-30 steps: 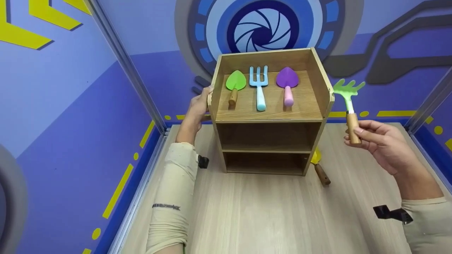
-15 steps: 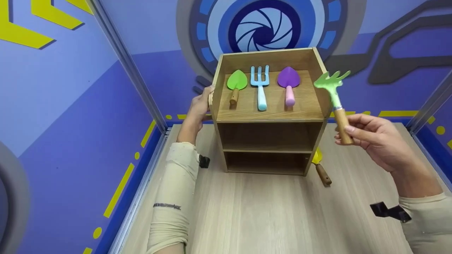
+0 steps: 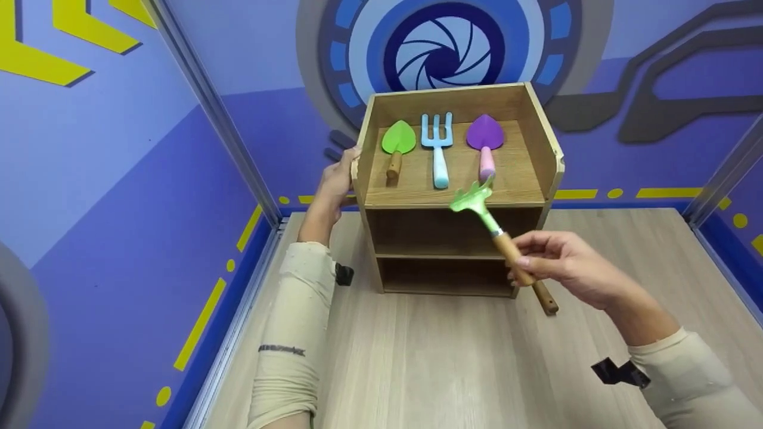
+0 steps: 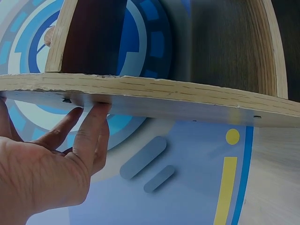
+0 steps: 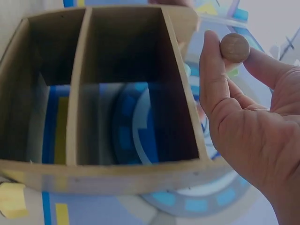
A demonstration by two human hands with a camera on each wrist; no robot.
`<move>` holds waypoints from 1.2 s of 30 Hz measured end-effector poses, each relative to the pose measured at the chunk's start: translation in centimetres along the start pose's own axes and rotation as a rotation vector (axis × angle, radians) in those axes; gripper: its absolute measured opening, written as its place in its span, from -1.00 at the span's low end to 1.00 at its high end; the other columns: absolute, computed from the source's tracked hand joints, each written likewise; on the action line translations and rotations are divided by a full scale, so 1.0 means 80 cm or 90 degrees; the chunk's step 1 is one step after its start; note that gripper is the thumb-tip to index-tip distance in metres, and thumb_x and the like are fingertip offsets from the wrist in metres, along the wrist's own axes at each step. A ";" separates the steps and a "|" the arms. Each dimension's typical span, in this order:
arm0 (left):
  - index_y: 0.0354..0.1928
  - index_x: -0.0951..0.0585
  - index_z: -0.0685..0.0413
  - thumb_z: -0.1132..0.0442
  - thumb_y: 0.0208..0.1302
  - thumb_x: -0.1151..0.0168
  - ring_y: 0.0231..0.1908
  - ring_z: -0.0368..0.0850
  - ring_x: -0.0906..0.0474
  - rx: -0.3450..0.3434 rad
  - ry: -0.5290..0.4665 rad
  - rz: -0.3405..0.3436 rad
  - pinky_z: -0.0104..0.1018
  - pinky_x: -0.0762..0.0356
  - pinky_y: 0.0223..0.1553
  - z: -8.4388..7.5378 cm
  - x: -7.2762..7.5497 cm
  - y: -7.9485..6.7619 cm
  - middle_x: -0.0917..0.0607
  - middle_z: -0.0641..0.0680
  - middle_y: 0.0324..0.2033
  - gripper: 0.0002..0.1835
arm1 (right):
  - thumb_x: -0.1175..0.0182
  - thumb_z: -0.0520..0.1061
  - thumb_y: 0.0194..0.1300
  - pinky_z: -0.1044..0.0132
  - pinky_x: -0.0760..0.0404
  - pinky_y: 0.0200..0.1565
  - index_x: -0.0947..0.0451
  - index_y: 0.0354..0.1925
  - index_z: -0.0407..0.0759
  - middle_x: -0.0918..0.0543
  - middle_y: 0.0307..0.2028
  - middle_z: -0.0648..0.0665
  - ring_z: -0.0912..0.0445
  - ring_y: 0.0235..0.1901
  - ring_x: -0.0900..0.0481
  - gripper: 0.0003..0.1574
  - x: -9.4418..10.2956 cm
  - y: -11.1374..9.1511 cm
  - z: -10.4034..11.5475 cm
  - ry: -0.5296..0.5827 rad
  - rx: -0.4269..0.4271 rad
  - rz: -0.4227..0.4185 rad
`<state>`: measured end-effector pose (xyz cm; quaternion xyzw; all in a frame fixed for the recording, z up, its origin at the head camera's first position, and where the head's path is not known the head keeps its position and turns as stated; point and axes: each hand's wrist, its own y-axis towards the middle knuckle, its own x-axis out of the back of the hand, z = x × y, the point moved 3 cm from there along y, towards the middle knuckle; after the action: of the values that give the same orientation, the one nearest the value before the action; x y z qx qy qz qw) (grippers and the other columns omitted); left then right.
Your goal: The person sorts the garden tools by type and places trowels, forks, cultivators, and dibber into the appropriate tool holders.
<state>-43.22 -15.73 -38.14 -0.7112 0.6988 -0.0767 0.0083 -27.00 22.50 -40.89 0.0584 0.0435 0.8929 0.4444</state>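
My right hand (image 3: 563, 265) pinches the wooden handle of a small green hand rake (image 3: 474, 199), held in the air before the wooden shelf unit (image 3: 453, 204). The rake's tines overlap the upper shelf's front edge in the head view. From the right wrist view, the round handle end (image 5: 235, 48) sits between thumb and fingers. My left hand (image 3: 337, 182) rests its fingertips on the unit's outer left side; in the left wrist view the fingers (image 4: 89, 131) touch the panel. On the top lie a green trowel (image 3: 398, 138), a light blue garden fork (image 3: 439, 152) and a purple trowel (image 3: 485, 134).
A brown-handled tool (image 3: 545, 298) lies on the wooden table (image 3: 441, 357) by the unit's right side, partly hidden by my right hand. Its yellow part (image 5: 13, 199) shows in the right wrist view. Blue patterned walls (image 3: 137, 196) close off the back and sides.
My right hand has carried the green hand rake left and down, from beside the unit's right side to before its front. My left hand has stayed on the side panel.
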 end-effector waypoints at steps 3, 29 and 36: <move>0.34 -0.62 -0.04 -0.45 0.41 -0.11 0.18 0.01 -0.62 0.000 -0.002 0.003 0.11 -0.61 0.33 0.000 0.001 0.000 -0.68 0.12 0.17 -0.24 | -0.12 -0.32 0.58 0.24 -0.82 -0.09 -0.50 0.19 -0.51 -0.83 -0.16 -0.05 0.15 -0.20 -0.83 -0.67 -0.013 0.008 -0.011 -0.022 -0.027 0.022; 0.38 -0.60 -0.06 -0.46 0.40 -0.11 0.24 0.05 -0.62 -0.005 -0.005 0.009 0.13 -0.60 0.35 0.001 0.002 -0.004 -0.67 0.14 0.26 -0.22 | -0.27 -0.16 0.53 0.15 -0.82 0.05 -0.46 0.23 -0.56 -0.69 -0.10 -0.15 0.01 -0.08 -0.77 -0.47 -0.049 0.071 -0.123 0.000 -0.194 -0.028; 0.34 -0.62 -0.05 -0.44 0.42 -0.10 0.21 0.04 -0.64 -0.006 -0.012 0.008 0.12 -0.61 0.34 0.001 0.002 -0.002 -0.68 0.14 0.22 -0.26 | -0.22 -0.16 0.56 0.16 -0.80 0.12 -0.40 0.27 -0.61 -0.63 0.01 -0.25 0.05 -0.03 -0.72 -0.43 -0.064 0.085 -0.138 0.043 -0.203 -0.072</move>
<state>-43.02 -15.85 -38.16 -0.7072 0.7037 -0.0669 0.0121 -30.88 14.08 -51.30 -0.0458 -0.0804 0.8637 0.4955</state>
